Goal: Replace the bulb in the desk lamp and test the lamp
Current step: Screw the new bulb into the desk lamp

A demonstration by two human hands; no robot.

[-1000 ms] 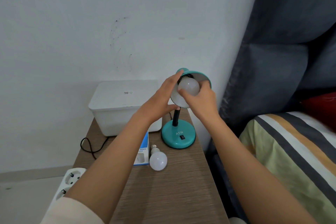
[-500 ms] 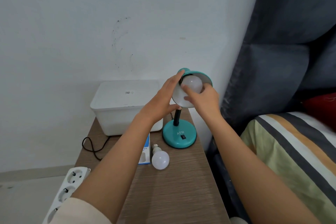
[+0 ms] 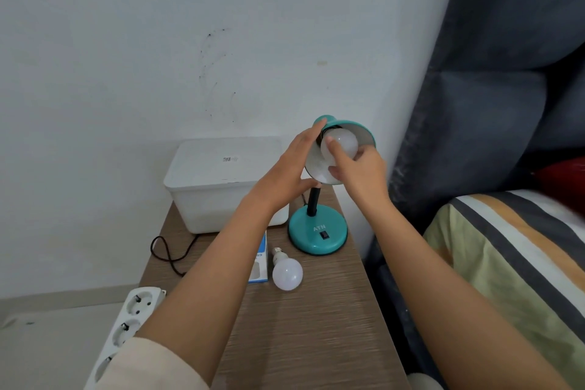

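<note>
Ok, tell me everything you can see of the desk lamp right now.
The desk lamp is teal with a glossy round base marked ATN, carrying a small black switch, and a black neck. It stands upright at the table's far right edge, by the wall. Its shade, white inside, tilts toward the camera with an unlit white bulb inside. The left hand steadies the shade; the right hand pinches the bulb.

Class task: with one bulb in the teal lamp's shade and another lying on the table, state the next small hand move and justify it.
Probably another twist of the bulb by the right hand, whose fingers pinch it inside the shade, while the left hand steadies the shade from outside. Whether it is fully seated cannot be told, so the base switch should wait.
</note>
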